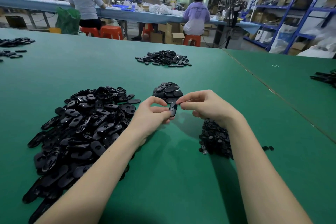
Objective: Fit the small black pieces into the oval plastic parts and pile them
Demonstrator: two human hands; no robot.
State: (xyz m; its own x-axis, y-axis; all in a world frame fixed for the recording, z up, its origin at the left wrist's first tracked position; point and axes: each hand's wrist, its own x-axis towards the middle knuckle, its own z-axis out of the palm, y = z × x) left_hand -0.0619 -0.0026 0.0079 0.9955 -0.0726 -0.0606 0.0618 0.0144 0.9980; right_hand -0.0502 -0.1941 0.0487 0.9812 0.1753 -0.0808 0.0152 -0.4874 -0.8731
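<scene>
Right, your left hand (152, 114) pinches one oval plastic part (173, 109) by its lower end, held above the green table (181, 178), long axis running up and slightly away from you. Your right hand (201, 107) closes its fingertips on the part's upper end, so the insert goes in from the right. Whether a small black piece sits under those fingers, I cannot tell. The fitted pile (168, 92) lies just beyond; loose pieces (215, 138) hide partly behind your right wrist.
</scene>
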